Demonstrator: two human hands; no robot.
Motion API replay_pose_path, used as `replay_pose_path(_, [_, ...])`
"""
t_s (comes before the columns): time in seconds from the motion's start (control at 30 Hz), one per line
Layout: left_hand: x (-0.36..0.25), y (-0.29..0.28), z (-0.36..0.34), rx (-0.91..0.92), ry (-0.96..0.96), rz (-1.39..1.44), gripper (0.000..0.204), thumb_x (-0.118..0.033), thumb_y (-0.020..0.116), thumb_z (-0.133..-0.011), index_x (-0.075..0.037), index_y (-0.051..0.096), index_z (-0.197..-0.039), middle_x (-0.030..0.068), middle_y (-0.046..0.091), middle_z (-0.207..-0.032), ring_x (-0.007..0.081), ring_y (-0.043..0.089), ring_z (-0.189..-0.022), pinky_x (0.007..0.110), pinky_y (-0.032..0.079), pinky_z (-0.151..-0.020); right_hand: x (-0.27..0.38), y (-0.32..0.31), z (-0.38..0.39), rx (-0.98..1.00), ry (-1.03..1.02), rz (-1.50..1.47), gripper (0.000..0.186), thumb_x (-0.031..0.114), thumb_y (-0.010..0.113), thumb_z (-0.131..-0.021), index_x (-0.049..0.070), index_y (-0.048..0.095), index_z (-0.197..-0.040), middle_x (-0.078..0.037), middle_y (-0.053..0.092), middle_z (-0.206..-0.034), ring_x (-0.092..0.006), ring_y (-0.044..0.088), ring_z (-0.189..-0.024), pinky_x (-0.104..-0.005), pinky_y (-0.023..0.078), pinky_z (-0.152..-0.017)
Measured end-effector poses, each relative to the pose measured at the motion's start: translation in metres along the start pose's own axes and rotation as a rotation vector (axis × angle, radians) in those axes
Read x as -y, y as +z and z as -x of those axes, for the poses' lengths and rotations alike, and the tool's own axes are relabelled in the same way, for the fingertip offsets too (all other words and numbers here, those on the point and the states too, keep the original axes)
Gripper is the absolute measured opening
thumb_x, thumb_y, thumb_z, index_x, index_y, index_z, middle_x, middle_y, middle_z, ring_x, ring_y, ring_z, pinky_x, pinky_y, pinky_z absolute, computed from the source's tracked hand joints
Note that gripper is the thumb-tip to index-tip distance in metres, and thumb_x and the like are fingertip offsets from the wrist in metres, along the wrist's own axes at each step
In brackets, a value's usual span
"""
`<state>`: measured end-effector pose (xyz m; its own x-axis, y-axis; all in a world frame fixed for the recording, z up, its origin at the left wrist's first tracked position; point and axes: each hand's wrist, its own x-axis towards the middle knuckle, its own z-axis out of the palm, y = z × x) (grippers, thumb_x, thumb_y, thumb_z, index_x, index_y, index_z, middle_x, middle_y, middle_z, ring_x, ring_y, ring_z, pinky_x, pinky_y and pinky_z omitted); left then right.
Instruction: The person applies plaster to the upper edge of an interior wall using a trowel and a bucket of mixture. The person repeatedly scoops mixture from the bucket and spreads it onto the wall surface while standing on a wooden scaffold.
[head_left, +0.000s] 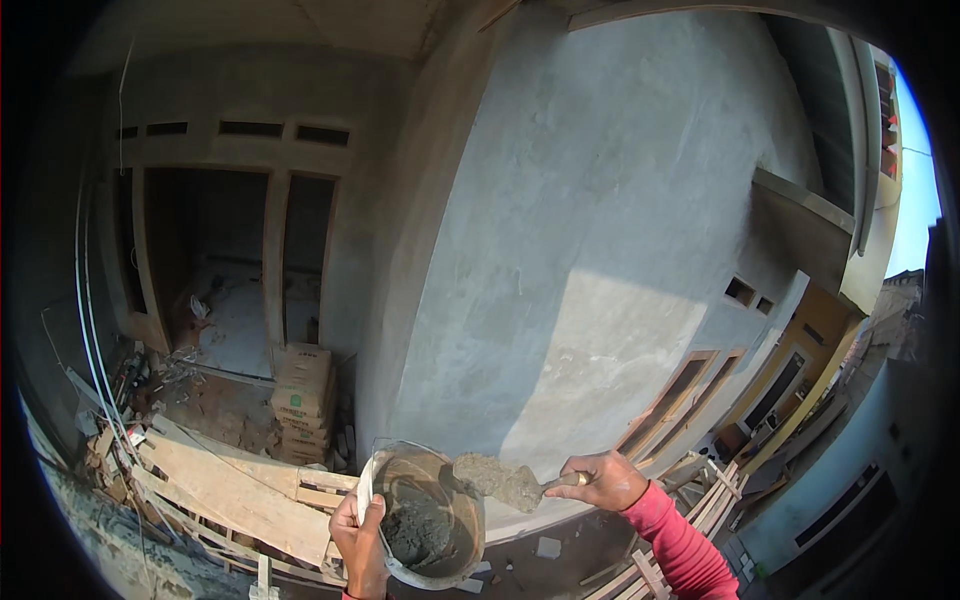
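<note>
At the bottom centre, my left hand (362, 535) grips the near-left rim of a round bucket (458, 540), its thumb over the edge, with grey wet mortar (415, 535) in the bottom. My right hand (603, 482), in a pink-red sleeve, is closed on the handle of a trowel (553, 486). The trowel's blade, heaped with grey mortar (505, 478), reaches left to the bucket's upper right rim.
Below lie wooden planks and scaffolding (225, 480), with more timber (690, 500) at right. Stacked cement sacks (302, 395) stand by doorways in the left building. A tall plastered wall (580, 200) rises ahead. Thin rods (85, 300) run down the left side.
</note>
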<state>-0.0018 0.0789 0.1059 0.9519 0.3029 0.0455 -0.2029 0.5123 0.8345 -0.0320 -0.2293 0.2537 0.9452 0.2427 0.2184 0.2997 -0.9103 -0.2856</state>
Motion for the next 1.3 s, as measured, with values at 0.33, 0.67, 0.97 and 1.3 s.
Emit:
replay_pose_path(0.33, [-0.141,0.081,-0.035,-0.068,0.123,-0.143,0.033,-0.013,0.07,-0.09,-0.004,0.047,-0.068,-0.0017,0.051,-0.076,0.0073,0.038,-0.069,0.026,0.03,-0.064,0.064,-0.286,-0.184,0.188,0.116,-0.189,0.028,0.026,0.082,-0.082,0.002,0.069,-0.082,0.002,0.053,-0.057,-0.0065,0.047,-0.048,-0.0246,0.036,-0.046])
replay_pose_path(0.67, [-0.148,0.087,-0.065,0.004,0.081,-0.119,0.031,-0.01,0.069,-0.091,-0.004,0.049,-0.069,0.0029,0.062,-0.094,0.0093,0.046,-0.083,0.026,0.037,-0.078,0.083,-0.216,-0.067,0.028,0.199,0.362,0.026,0.023,0.074,-0.086,0.001,0.062,-0.081,-0.015,0.063,-0.068,-0.0373,0.062,-0.067,-0.042,0.046,-0.061])
replay_pose_path(0.97, [-0.147,0.107,-0.068,0.226,-0.063,-0.144,0.035,-0.005,0.069,-0.092,0.001,0.042,-0.07,0.0009,0.062,-0.097,0.0067,0.04,-0.075,0.021,0.036,-0.067,0.121,-0.078,-0.12,0.174,-0.283,0.768,0.01,0.014,0.059,-0.082,0.007,0.059,-0.09,-0.006,0.053,-0.074,-0.0212,0.057,-0.072,-0.0351,0.046,-0.061])
replay_pose_path(1.3, [-0.15,0.12,-0.053,0.294,-0.055,-0.271,0.024,-0.001,0.067,-0.087,0.003,0.049,-0.071,0.0073,0.069,-0.097,0.0133,0.04,-0.074,0.031,0.038,-0.084,0.125,-0.065,-0.071,0.335,-0.111,0.288,0.03,0.038,0.064,-0.091,0.009,0.065,-0.098,-0.012,0.065,-0.073,-0.0322,0.066,-0.062,-0.0416,0.052,-0.053])
